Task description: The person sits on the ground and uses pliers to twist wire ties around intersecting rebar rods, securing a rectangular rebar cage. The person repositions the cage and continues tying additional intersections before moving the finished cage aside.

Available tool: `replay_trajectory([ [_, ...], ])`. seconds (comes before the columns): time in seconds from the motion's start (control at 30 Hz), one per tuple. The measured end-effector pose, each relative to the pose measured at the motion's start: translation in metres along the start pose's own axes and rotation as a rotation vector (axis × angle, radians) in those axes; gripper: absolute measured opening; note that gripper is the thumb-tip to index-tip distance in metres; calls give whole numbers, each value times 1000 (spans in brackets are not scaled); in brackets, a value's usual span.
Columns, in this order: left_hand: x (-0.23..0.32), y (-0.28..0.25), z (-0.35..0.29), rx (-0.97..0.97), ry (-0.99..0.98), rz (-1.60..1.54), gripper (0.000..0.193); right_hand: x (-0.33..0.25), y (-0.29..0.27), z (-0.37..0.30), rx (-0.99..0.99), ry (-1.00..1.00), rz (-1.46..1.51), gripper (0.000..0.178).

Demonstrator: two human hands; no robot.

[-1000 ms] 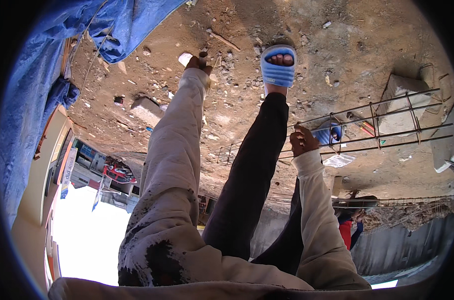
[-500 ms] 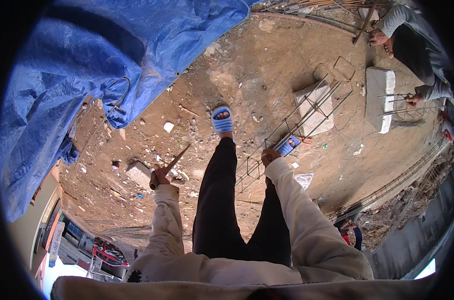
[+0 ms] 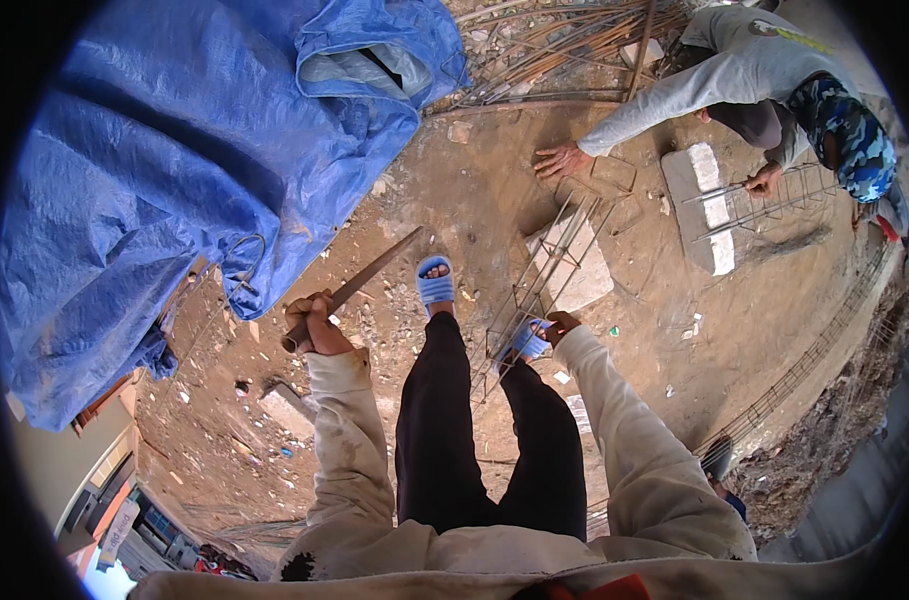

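My left hand (image 3: 318, 325) is closed around a long brown metal bar (image 3: 377, 270); its thicker round end sticks out below my fist, and its thin end slants up to the right over the dirt. My right hand (image 3: 563, 327) is beside a rebar cage (image 3: 535, 295), close to its rods and above my right slipper (image 3: 530, 342). Its fingers are dark and partly hidden, so their grip is unclear. The cage's far part rests on a pale concrete block (image 3: 580, 270). A co-worker's bare hand (image 3: 565, 160) reaches, fingers spread, near the cage's far end.
A blue tarp (image 3: 175, 150) covers the left side. The co-worker (image 3: 745, 75) crouches at the far right, the other hand on rods over a second concrete block (image 3: 700, 205). Rebar (image 3: 565, 45) lies piled at the back. Another long cage (image 3: 805, 375) runs along the right. Rubble litters the dirt.
The view has shifted. My left hand has risen with the bar, which now shows at greater length. The co-worker has leaned in and stretched an arm toward the cage's far end.
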State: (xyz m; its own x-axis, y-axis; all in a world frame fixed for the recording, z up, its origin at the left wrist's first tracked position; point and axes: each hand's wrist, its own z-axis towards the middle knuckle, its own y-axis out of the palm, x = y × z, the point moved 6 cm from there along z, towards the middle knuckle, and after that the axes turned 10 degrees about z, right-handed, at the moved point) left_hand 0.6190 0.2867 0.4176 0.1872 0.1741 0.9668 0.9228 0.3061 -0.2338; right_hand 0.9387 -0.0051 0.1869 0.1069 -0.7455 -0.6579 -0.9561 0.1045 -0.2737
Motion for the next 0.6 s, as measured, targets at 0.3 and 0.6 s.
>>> replay_trajectory([
  [0.3, -16, 121, 80, -131, 76, -30, 42, -103, 14, 120, -25, -94, 254, 29],
  [0.6, -58, 118, 171, -183, -110, -186, 42, -147, -11, 440, 6, 75, -563, 47],
])
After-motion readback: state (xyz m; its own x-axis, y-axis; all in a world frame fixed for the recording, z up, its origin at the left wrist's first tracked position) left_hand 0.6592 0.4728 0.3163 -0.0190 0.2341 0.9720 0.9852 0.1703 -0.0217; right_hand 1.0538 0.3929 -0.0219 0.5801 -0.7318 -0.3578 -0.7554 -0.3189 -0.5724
